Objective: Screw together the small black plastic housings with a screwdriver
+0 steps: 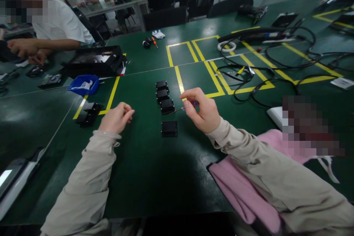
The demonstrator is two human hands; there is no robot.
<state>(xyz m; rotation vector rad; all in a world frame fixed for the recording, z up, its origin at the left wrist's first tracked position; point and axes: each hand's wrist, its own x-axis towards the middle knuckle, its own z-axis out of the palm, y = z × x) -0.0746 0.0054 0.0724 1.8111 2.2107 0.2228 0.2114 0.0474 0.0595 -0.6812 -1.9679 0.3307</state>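
Observation:
My right hand [201, 111] is closed around a small screwdriver [179, 110]. Purple shows on its handle between the fingers, and its thin metal shaft points left. The shaft tip appears close to a black rectangular block [167, 106]; I cannot tell whether they touch. That block is one of several similar ones in a column, with a separate black block [169, 128] nearer to me. To the left, my left hand [115, 117] hovers with its fingers curled together, and anything inside them is hidden. Beyond it are more black blocks [87, 114].
A blue tray [83, 85] and a long black housing [95, 62] stand at the left, near a seated person [59, 22]. Black cables [254, 96] sprawl on the right. Pink cloth [243, 188] lies under my right forearm. Yellow tape [179, 81] marks the green table.

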